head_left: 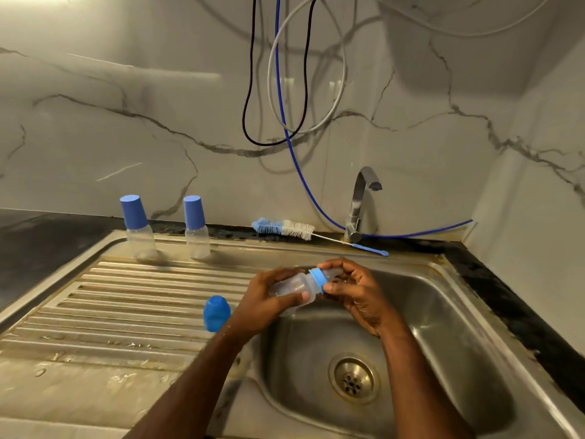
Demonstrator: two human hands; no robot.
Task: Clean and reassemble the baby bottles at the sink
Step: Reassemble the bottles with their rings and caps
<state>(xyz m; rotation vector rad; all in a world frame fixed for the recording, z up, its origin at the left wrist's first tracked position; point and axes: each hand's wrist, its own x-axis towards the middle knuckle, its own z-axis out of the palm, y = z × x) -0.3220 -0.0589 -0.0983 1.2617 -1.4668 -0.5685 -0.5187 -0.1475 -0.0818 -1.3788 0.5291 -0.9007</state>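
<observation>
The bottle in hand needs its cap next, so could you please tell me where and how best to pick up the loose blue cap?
Take the cap by its rounded sides, from above. It lies tipped on the ribbed drainboard, left of the left hand, with nothing over it.

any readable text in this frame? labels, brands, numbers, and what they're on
None readable.
Held bottle: no print or scale marks can be made out.
Two capped bottles on the drainboard: clear bodies, any markings too faint to tell.
Loose blue cap: plain.
Brush, tap, sink: no brand or sign visible.
</observation>
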